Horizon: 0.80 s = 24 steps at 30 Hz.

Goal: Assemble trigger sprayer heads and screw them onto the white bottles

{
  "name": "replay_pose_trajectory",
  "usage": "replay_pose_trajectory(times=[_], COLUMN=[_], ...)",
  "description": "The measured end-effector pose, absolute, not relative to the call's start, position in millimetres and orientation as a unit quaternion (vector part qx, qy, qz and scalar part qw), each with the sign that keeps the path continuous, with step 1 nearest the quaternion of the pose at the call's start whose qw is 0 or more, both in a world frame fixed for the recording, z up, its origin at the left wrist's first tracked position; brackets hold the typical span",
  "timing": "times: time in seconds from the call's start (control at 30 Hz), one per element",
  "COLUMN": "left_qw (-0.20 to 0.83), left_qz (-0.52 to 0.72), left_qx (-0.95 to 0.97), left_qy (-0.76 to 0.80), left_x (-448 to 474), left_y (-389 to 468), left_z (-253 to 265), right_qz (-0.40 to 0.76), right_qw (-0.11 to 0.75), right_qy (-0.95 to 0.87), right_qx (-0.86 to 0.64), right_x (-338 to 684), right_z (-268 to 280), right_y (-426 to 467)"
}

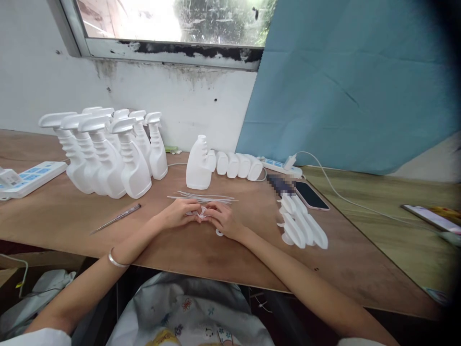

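Note:
My left hand point(183, 213) and my right hand point(222, 218) meet above the brown table, fingers pinched around small white plastic parts point(202, 213). Fingers cover much of these parts, so their exact kind is unclear. A small white ring point(219, 232) lies just below my right hand. Behind my hands rest several thin white tubes point(205, 197). Farther back an open white bottle point(199, 166) stands upright, with several more white bottles point(233, 165) lying in a row to its right. On the right side several white spray heads point(302, 226) lie together.
White spray bottles point(108, 158) with heads fitted stand grouped at the left. Nearer me lies a screwdriver point(117, 218). Power strips point(34, 178) sit at the left and at the back right. A phone point(311, 195) lies beyond the spray heads, near a white cable point(334, 185).

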State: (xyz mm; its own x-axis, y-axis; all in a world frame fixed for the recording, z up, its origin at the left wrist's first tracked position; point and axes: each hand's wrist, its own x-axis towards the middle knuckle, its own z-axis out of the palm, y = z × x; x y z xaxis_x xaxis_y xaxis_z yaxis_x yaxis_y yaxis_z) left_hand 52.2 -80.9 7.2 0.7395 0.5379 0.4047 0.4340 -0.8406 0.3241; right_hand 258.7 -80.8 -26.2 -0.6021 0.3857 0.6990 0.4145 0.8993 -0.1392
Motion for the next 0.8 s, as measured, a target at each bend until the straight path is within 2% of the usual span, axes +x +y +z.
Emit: replay_pose_trajectory(times=[0.3,0.57,0.7,0.8], left_qw=[0.077,0.028,0.025,0.035], left_qz=[0.256,0.255,0.257,0.253], left_qx=[0.935,0.926,0.921,0.920], left_qy=[0.231,0.277,0.292,0.298], left_x=[53.1,53.1,53.5,55.7], left_y=[-78.3,-86.0,-88.9,-89.8], left_z=[0.2,1.7,-0.2,1.2], right_qz=[0.012,0.073,0.034,-0.032], right_qw=[0.352,0.346,0.416,0.364], right_qy=[-0.899,-0.904,-0.850,-0.832], right_qx=[-0.259,-0.239,-0.321,-0.416], right_x=[258.1,264.0,274.1,284.3], right_z=[-23.7,-21.1,-22.0,-26.7], right_y=[-83.3,-85.2,-76.1,-61.7])
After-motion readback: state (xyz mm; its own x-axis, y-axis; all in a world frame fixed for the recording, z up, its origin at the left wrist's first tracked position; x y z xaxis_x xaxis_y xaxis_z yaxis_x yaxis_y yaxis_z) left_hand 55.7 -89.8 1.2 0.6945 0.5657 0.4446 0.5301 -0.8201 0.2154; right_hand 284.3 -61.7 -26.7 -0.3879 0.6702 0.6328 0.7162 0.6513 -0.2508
